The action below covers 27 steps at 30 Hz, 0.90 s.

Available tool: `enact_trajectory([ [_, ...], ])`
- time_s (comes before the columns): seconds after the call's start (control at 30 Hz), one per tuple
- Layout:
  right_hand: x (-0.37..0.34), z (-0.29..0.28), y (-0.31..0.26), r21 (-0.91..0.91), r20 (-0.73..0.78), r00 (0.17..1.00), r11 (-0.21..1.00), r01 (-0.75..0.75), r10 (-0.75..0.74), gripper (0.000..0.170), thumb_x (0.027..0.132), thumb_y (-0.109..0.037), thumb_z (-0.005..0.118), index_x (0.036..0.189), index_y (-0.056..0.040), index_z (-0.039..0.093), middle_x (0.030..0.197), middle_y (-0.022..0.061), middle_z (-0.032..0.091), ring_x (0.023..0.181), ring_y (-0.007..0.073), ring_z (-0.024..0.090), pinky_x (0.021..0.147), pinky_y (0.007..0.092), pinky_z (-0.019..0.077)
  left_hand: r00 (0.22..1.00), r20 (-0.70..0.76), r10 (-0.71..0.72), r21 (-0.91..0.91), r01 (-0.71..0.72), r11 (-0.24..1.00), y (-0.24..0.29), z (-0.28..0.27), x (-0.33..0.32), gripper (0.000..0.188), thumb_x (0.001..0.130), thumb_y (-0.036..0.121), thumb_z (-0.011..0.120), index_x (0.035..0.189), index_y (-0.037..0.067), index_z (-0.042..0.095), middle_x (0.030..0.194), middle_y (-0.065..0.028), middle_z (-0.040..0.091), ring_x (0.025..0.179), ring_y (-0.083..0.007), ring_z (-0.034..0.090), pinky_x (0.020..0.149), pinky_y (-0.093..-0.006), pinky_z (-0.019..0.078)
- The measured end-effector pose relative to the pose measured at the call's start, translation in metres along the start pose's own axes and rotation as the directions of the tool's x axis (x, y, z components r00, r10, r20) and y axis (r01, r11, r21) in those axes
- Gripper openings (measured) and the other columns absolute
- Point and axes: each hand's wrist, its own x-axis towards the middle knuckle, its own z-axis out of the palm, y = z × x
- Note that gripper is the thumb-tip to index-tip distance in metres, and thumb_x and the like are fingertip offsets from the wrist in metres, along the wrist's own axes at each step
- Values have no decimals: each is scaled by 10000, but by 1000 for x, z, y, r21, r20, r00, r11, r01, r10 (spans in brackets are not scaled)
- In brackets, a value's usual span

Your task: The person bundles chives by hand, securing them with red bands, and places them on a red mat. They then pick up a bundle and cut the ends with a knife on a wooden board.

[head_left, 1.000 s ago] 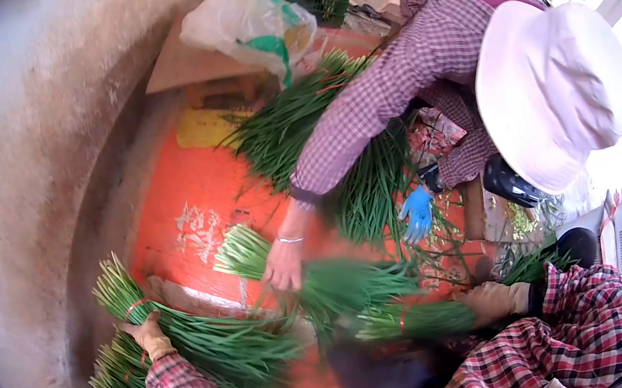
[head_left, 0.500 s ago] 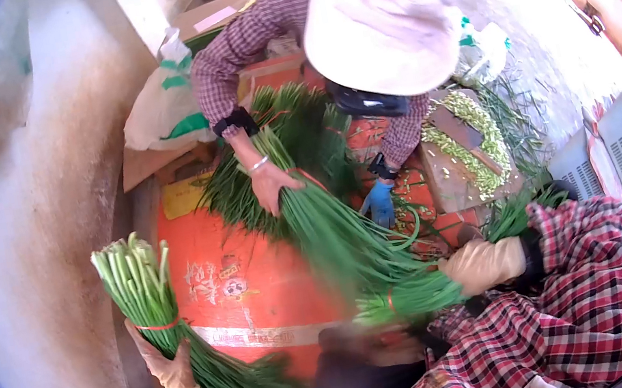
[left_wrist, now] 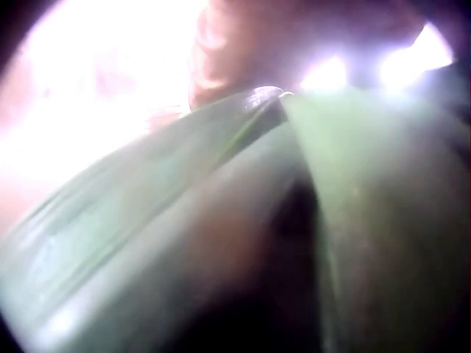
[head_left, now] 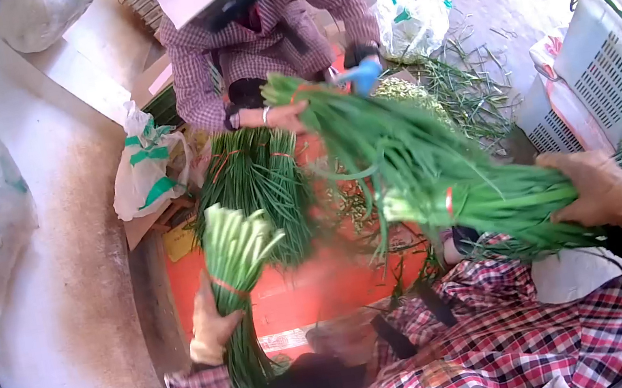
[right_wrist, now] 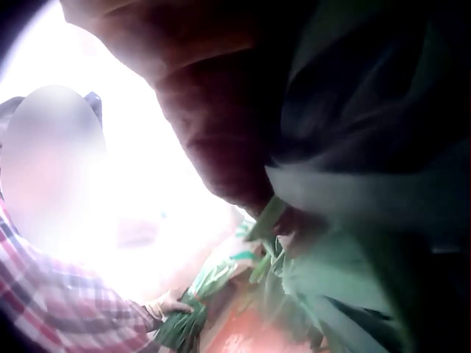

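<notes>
In the head view my left hand (head_left: 213, 319), in a tan glove, grips a bundle of garlic chives (head_left: 239, 247) just below its red band. The pale cut ends point up, and the long leaves hang toward my lap. My gloved right hand (head_left: 602, 186) holds a second banded bundle of garlic chives (head_left: 485, 202) round its leaves, pale ends pointing left. It lies level under a third bundle (head_left: 390, 127), which the person opposite holds by the stem end. Blurred leaves (left_wrist: 353, 191) fill the left wrist view; dark glove and leaves cover much of the right wrist view.
More tied chives (head_left: 263, 177) lie on the red surface (head_left: 295, 295) before the other person (head_left: 259, 30). White baskets (head_left: 608, 78) stand at right, a plastic bag (head_left: 150, 163) at left near the curved wall (head_left: 67, 259). Trimmings (head_left: 464, 78) litter the floor behind.
My left hand has lifted its bundle off the pile and swung it upright. My right hand has raised its bundle to the right. The other person has lifted theirs, and the head view has turned.
</notes>
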Motion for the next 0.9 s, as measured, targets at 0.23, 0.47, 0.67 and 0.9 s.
enact_trajectory([
  [0.23,-25,-12,79,60,-409,868,958,-282,281,645,604,-17,725,1217,-52,530,997,185,644,975,342,620,860,357,480,960,279,34,126,-72,989,31,108,122,1059,596,349,779,1430,36,207,1240,-289,500,1165,-425,486,981,-434,415],
  [0.47,-12,17,144,452,-392,682,775,-441,617,614,622,99,670,1204,-45,541,1011,92,657,974,188,611,883,294,454,992,116,-56,14,54,998,87,197,272,1117,576,406,810,1403,-26,195,1063,-293,585,1021,-412,582,884,-441,482],
  [0.67,18,33,138,586,-257,715,693,-420,651,572,614,111,664,1158,-29,554,980,66,657,916,156,606,856,276,462,881,466,83,-73,-55,996,77,267,279,985,680,474,759,1388,-39,305,1223,-237,560,1136,-352,548,966,-366,444],
  [0.9,41,-3,62,432,-234,859,840,-328,456,554,610,56,690,1147,-24,577,953,96,665,891,163,616,836,289,474,832,553,46,-242,107,964,34,117,132,854,726,374,784,1410,67,375,1254,-182,571,1150,-221,545,961,-339,433],
])
